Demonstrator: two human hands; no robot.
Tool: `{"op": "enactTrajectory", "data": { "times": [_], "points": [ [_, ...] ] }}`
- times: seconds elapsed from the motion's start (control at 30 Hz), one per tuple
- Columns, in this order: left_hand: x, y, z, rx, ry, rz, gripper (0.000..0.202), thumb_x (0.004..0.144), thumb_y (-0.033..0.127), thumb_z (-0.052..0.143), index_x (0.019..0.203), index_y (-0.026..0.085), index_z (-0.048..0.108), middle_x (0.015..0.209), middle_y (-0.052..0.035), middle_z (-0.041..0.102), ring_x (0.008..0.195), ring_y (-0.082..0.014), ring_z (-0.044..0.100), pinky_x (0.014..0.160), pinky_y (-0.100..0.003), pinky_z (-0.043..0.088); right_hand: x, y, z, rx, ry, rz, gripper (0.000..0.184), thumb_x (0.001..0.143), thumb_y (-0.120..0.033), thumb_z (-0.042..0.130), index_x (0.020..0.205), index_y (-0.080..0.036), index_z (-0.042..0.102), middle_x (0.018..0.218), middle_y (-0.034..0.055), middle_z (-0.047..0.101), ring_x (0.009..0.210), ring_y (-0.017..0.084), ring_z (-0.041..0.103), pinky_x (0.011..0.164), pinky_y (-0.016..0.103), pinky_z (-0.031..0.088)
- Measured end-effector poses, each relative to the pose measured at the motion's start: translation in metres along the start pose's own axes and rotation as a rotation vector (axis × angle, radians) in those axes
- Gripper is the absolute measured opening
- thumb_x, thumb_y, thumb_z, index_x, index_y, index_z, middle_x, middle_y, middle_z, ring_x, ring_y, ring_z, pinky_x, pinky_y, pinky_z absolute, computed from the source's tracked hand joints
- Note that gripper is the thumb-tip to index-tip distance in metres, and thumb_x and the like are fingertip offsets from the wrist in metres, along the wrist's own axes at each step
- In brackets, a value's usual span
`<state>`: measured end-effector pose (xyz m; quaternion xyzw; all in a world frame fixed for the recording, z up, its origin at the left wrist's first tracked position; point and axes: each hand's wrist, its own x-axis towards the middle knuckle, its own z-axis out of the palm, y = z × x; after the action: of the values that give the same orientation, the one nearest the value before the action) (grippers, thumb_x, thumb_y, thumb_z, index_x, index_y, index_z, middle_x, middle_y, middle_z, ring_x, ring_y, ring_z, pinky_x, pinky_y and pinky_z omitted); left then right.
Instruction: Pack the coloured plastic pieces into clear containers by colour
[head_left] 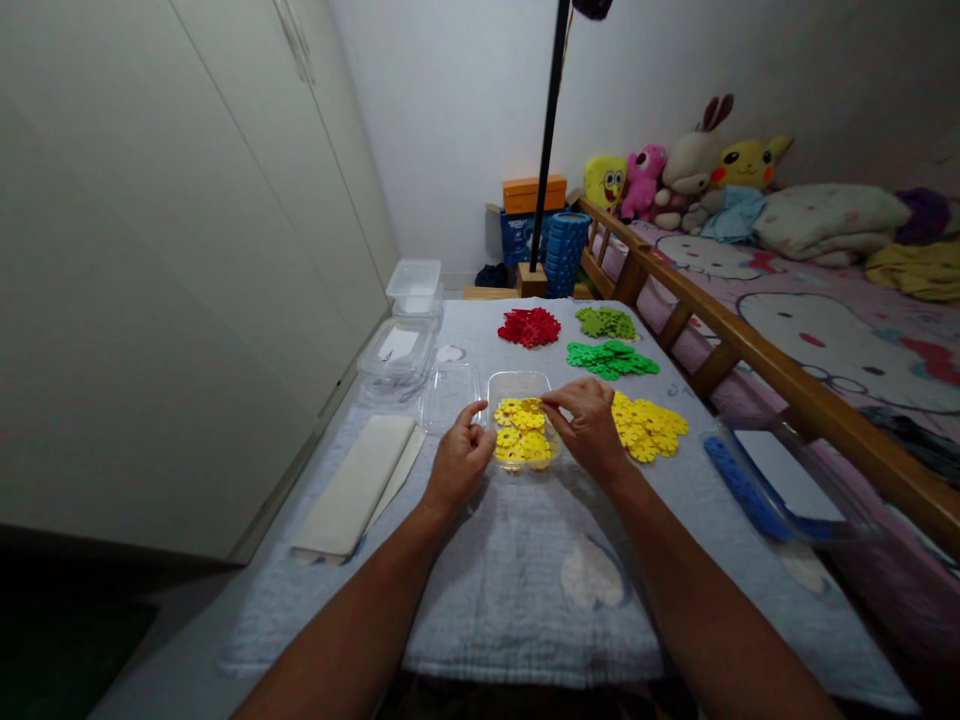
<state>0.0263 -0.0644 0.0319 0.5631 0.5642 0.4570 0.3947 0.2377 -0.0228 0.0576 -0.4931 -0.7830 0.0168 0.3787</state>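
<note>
A clear plastic container (519,382) stands mid-table with yellow flower-shaped plastic pieces (523,447) in it. Beside its left wall is my left hand (459,460), thumb and index finger apart; whether it touches the wall I cannot tell. My right hand (589,420) is at the right rim, its fingertips pinched on a yellow flower-shaped piece over the container. Right of that hand lies a loose pile of the same yellow pieces (651,428), partly hidden by it. A clear lid (450,398) lies flat to the container's left.
Farther back are piles of red (529,327), green (611,359) and olive-green pieces (606,322). Clear containers (399,350) stack at the back left, near folded cream cloth (358,485). A lidded box with blue pieces (780,490) sits right, beside the wooden bed rail (720,365).
</note>
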Motion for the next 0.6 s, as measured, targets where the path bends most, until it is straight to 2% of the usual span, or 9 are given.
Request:
{"op": "enactTrajectory", "data": {
  "times": [0.07,0.17,0.27,0.37,0.47,0.53,0.6],
  "points": [
    [0.0,-0.001,0.0,-0.009,-0.003,0.002,0.057,0.087,0.037,0.058,0.139,0.013,0.057,0.06,0.0102,0.04,0.054,-0.0112,0.039,0.056,-0.024,0.03,0.002,-0.002,0.005,0.037,-0.044,0.038,0.012,0.094,-0.023,0.067,0.096,-0.027,0.078,0.089,0.003,0.079,0.096,0.024,0.06,0.1,0.043,0.03],
    [0.001,-0.002,0.0,-0.013,-0.004,0.003,0.057,0.087,0.037,0.059,0.14,0.013,0.057,0.06,0.0101,0.04,0.054,-0.0113,0.039,0.057,-0.024,0.03,0.004,-0.004,0.008,0.073,-0.112,0.094,0.025,0.093,-0.022,0.063,0.114,-0.026,0.076,0.099,0.0057,0.08,0.102,0.026,0.06,0.103,0.045,0.031],
    [0.0,-0.002,0.0,-0.01,0.002,0.002,0.056,0.088,0.036,0.059,0.139,0.013,0.058,0.06,0.01,0.039,0.055,-0.0117,0.04,0.057,-0.025,0.031,0.004,0.001,0.004,0.05,-0.085,0.15,0.035,0.093,-0.023,0.059,0.124,-0.025,0.074,0.118,0.0086,0.078,0.116,0.029,0.057,0.108,0.047,0.031],
    [0.0,-0.002,0.0,-0.012,0.004,-0.002,0.057,0.088,0.036,0.059,0.14,0.013,0.057,0.06,0.01,0.039,0.055,-0.0118,0.039,0.057,-0.025,0.03,0.003,0.019,-0.008,-0.008,0.004,0.215,0.035,0.093,-0.026,0.055,0.122,-0.025,0.074,0.126,0.0095,0.074,0.122,0.031,0.054,0.109,0.047,0.031],
    [0.001,-0.003,0.0,-0.013,-0.006,0.002,0.058,0.089,0.038,0.059,0.141,0.013,0.056,0.061,0.01,0.039,0.055,-0.0114,0.038,0.057,-0.025,0.029,0.0,0.046,-0.024,-0.099,0.055,0.298,0.033,0.094,-0.029,0.052,0.116,-0.024,0.075,0.126,0.0103,0.073,0.121,0.032,0.052,0.106,0.047,0.033],
    [0.001,-0.004,0.0,-0.006,-0.009,0.003,0.057,0.089,0.038,0.058,0.14,0.013,0.057,0.061,0.0102,0.038,0.055,-0.0112,0.037,0.056,-0.025,0.028,-0.004,0.064,-0.034,-0.201,0.035,0.391,0.031,0.093,-0.031,0.054,0.112,-0.022,0.077,0.124,0.0117,0.071,0.118,0.033,0.051,0.102,0.048,0.034],
    [0.001,-0.003,0.0,0.005,-0.008,0.002,0.057,0.089,0.039,0.058,0.139,0.013,0.057,0.06,0.0105,0.036,0.055,-0.0112,0.036,0.056,-0.025,0.028,-0.009,0.078,-0.041,-0.313,-0.048,0.481,0.03,0.092,-0.032,0.057,0.109,-0.023,0.079,0.123,0.0124,0.07,0.116,0.035,0.05,0.098,0.048,0.035]
  ]
}}
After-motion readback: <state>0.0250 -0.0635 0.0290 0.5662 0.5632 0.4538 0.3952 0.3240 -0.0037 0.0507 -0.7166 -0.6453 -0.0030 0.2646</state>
